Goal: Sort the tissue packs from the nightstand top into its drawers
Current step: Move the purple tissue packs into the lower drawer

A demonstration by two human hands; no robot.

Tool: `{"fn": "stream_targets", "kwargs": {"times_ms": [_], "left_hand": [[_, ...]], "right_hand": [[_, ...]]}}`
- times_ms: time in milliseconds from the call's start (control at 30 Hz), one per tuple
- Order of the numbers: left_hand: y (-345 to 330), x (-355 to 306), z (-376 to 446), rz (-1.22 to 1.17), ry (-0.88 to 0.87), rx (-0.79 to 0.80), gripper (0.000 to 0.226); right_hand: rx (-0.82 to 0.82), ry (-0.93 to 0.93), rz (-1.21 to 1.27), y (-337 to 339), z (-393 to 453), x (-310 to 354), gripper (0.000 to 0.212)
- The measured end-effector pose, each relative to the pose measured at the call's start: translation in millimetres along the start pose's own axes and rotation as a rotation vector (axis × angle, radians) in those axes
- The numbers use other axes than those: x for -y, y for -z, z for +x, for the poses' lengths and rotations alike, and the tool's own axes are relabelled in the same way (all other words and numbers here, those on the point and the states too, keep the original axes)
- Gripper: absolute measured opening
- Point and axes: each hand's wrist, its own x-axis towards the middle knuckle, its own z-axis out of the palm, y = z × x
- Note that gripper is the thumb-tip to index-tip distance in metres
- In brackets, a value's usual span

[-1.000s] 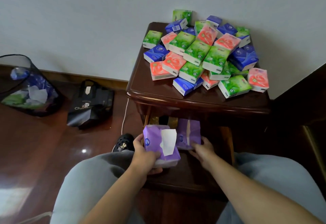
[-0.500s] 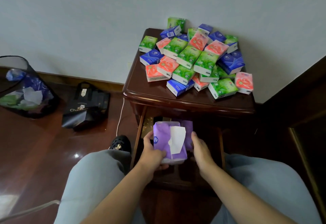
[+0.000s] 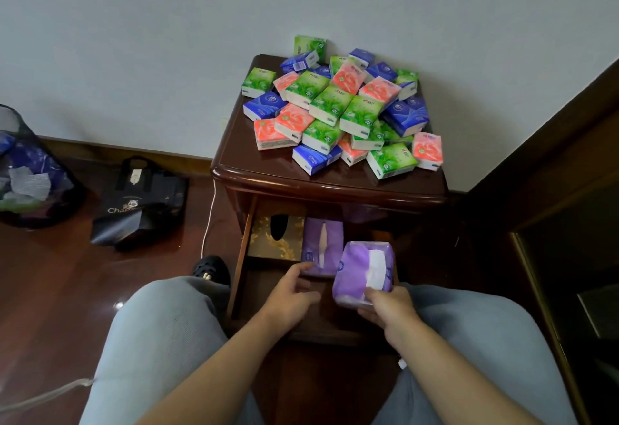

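We see glossy green, pink and blue tissue packs (image 3: 331,110) heaped on the dark polished nightstand (image 3: 264,170). Its drawer (image 3: 239,257) hangs open. Our right hand (image 3: 388,305) grips a soft purple pack (image 3: 358,272); our left hand (image 3: 291,294), fingers relaxed, touches another purple pack (image 3: 323,244) beside a gold patterned box (image 3: 273,240).
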Motion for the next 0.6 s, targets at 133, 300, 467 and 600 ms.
{"fn": "stream_targets", "kwargs": {"times_ms": [133,300,467,600], "left_hand": [[0,1,1,0.024,0.035,0.035,0.051],[-2,0,1,0.056,0.036,0.094,0.045],[-7,2,6,-0.024,0.069,0.084,0.044],[-13,0,11,0.012,0.093,0.059,0.058]], "right_hand": [[-0.078,-0.035,-0.043,-5,16,-5,0.038],[-0.146,-0.092,0.072,-15,28,-10,0.034],[-0.074,-0.171,0.419,-21,30,-5,0.041],[-0.066,-0.195,0.564,-26,39,-5,0.051]]}}
